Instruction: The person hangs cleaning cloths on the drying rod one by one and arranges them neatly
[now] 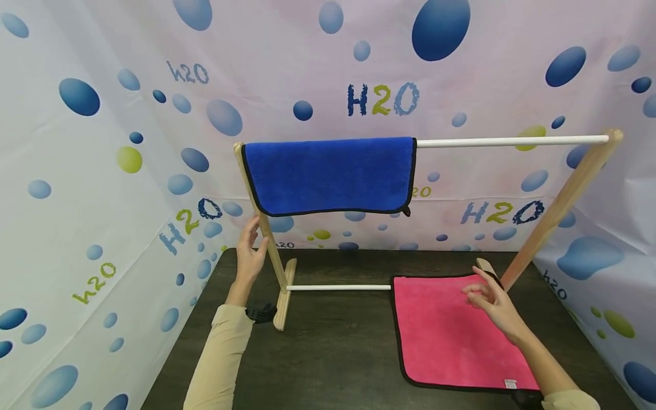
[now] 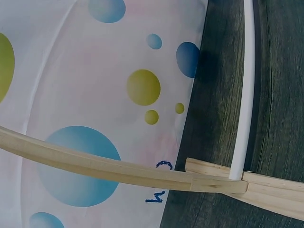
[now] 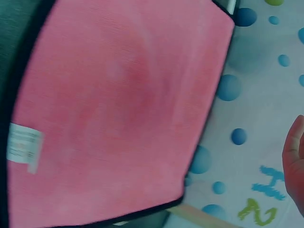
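Note:
A blue towel [image 1: 328, 176] with black edging hangs over the left part of the top rail [image 1: 512, 142] of a wooden rack. My left hand [image 1: 249, 255] is raised beside the rack's left post [image 1: 274, 256], fingers relaxed, fingertips right at the wood; the left wrist view shows that post [image 2: 95, 166] but not the hand. A pink towel [image 1: 446, 336] with black edging lies spread at the table's right side, covering part of the lower rail. Over its far right part hovers my right hand [image 1: 494, 304], fingers loosely bent and holding nothing.
The rack's right post [image 1: 561, 210] leans outward behind the right hand. A white lower rail [image 1: 338, 287] joins the wooden feet [image 1: 285, 307] on the dark table [image 1: 312, 353]. A patterned curtain [image 1: 287, 51] surrounds the table's back and sides.

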Available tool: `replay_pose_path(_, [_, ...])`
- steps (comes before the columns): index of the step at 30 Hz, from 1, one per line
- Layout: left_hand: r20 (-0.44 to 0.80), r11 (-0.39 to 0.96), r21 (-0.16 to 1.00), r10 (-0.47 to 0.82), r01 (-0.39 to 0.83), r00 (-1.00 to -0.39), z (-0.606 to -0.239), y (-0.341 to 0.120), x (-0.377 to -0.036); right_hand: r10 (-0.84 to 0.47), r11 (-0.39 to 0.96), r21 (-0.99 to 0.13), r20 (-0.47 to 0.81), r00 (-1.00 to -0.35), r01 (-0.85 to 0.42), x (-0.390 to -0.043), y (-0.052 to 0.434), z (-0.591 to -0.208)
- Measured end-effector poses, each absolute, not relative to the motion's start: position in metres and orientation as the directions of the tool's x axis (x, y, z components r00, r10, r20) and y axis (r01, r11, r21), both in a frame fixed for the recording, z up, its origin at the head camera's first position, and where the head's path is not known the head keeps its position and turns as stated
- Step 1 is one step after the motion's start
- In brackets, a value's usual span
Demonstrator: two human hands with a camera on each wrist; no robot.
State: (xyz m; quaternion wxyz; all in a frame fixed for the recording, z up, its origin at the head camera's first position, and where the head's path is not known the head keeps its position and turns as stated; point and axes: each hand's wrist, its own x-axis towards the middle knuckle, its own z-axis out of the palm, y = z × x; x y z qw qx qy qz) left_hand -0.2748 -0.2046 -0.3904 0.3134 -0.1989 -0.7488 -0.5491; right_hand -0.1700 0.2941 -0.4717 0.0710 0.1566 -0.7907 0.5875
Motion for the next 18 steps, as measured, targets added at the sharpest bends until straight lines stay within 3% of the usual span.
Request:
replay_pose_path(8, [0.66, 0.307, 0.729, -0.073, 0.612, -0.748, -0.389, -0.206, -0.277, -0.137, 0.269, -0.922, 0.25, -0.958, -0.279, -0.16, 0.299, -0.498])
replay_pose_path(18, [0.669, 0.319, 0.705, -0.001, 0.634, -0.743, -0.392, -0.204, -0.278, -0.094, 0.36, -0.922, 0.114, -0.989, -0.14, -0.143, 0.312, -0.516])
